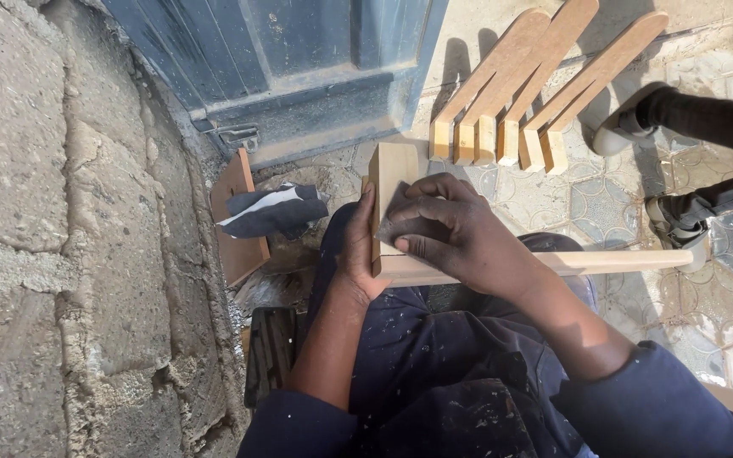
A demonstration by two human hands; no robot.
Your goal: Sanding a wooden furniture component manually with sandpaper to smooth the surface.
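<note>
Head view: left hand [356, 246] gripped the stiff, light-looking wooden piece [394, 174] by its edge; right hand [451, 227] pinched flexible sandpaper [400, 222] against it.

Light: hard daylight, bright, from about 4 o'clock
Shadows: crisp, cast toward 10 o'clock behind the wooden slats [511, 93]
Glare: pale tiled floor [629, 195] washed out at 2 o'clock
Blur: stone wall [61, 212] smeared toward 9 o'clock
Distortion: wide-angle bowing at edges
Focus: centre sharp
</note>
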